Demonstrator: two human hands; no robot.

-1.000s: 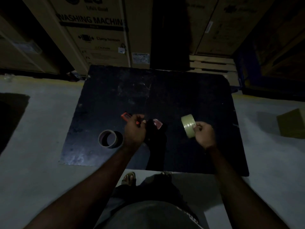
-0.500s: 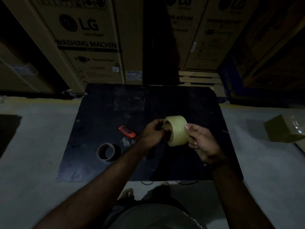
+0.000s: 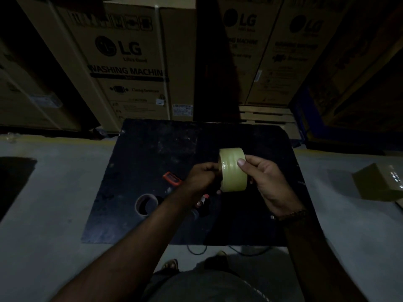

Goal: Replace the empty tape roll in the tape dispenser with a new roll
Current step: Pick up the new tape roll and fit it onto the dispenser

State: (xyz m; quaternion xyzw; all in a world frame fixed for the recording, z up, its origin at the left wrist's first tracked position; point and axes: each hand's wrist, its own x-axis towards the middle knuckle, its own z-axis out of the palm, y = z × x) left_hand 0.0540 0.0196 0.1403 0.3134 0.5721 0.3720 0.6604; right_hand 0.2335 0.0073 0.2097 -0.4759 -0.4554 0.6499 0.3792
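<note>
A new yellowish tape roll [image 3: 234, 171] is held upright above the black mat [image 3: 152, 149]. My right hand [image 3: 266, 182] grips its right side with the thumb on the outer face. My left hand [image 3: 201, 177] pinches the roll's left edge. The tape dispenser [image 3: 204, 203], dark with red parts, lies on the mat under my left wrist, mostly hidden. Its red end [image 3: 172, 178] shows to the left of that hand. The empty cardboard core [image 3: 146, 203] rests on the mat at the left.
Tall cardboard washing-machine boxes [image 3: 130, 62] stand behind the mat. A small box [image 3: 379, 182] sits on the concrete floor at the right. My feet [image 3: 172, 263] are at the mat's near edge, next to a cable [image 3: 196, 250].
My left hand left the dispenser on the mat and came up to the roll. Both hands raised the roll toward the middle, and the camera tilted up.
</note>
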